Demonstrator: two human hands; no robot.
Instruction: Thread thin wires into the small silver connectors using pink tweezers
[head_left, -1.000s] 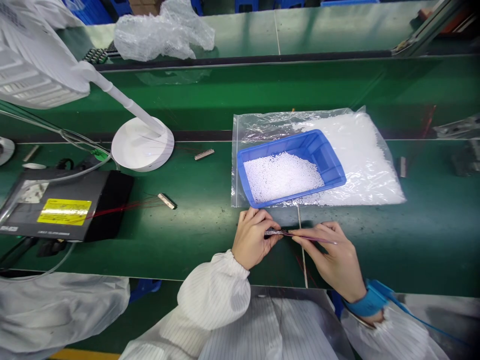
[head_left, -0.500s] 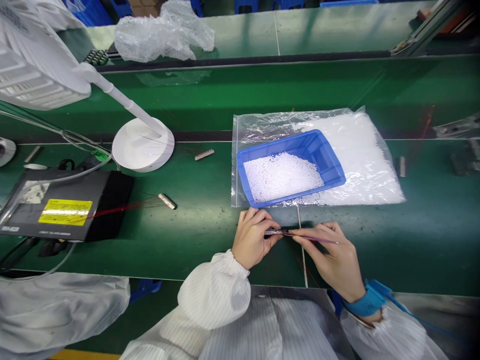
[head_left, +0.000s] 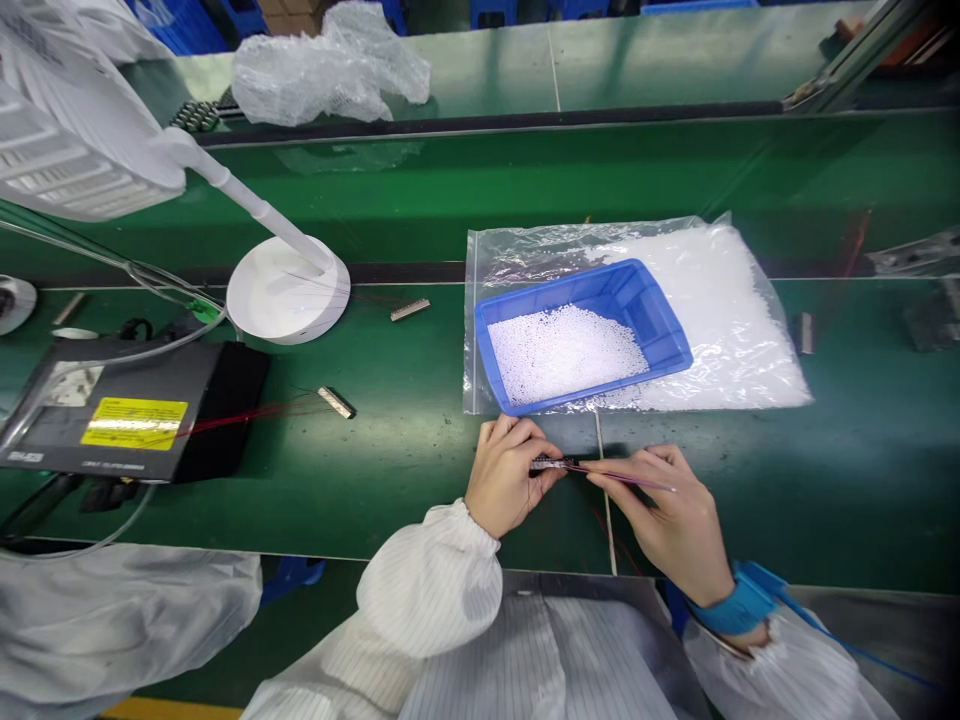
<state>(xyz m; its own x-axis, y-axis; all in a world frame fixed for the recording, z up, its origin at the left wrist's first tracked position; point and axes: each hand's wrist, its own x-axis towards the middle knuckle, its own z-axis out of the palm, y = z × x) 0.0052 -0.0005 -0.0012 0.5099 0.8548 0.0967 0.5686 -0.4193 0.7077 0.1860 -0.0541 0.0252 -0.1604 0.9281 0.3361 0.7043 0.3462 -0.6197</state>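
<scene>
Hardly anything has moved since a moment ago: the view has drifted slightly with the person's head, and both hands stay close together. The left hand [head_left: 512,477] pinches a small dark connector strip [head_left: 551,464] between thumb and fingers, above the worktop [head_left: 375,510]. The right hand [head_left: 671,520] pinches a fine reddish strand [head_left: 626,477], too slim to tell wire from thin tool, its tip meeting the strip. Working this close probably keeps such small parts steady. Two more connector strips [head_left: 409,310] lie apart on the worktop, at least one trailing red wires. Beyond the hands, one blue tray [head_left: 600,285] of white pellets rests on one clear plastic bag [head_left: 480,340] of the same pellets. One blue wrist strap [head_left: 750,600] circles the right wrist, its cord running away, probably against static.
</scene>
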